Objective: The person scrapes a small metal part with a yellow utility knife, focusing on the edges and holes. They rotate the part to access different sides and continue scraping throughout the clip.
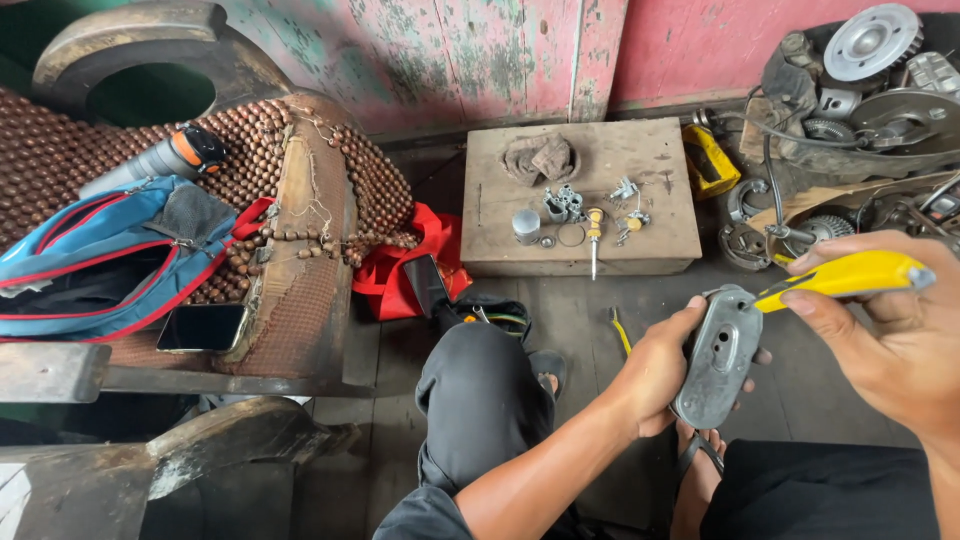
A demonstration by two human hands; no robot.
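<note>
Right, both hands busy on a grey metal cover (718, 355), held up over the lap.
Left hand (655, 370) grips the cover's left edge, fingers curled round behind it, thumb on the front. Right hand (880, 335) pinches a yellow utility knife (845, 278), fingers pressed together along the handle, tip touching the cover's top edge. Wooden box (650, 160) with a screwdriver (594, 232) and small parts sits well apart ahead.
</note>
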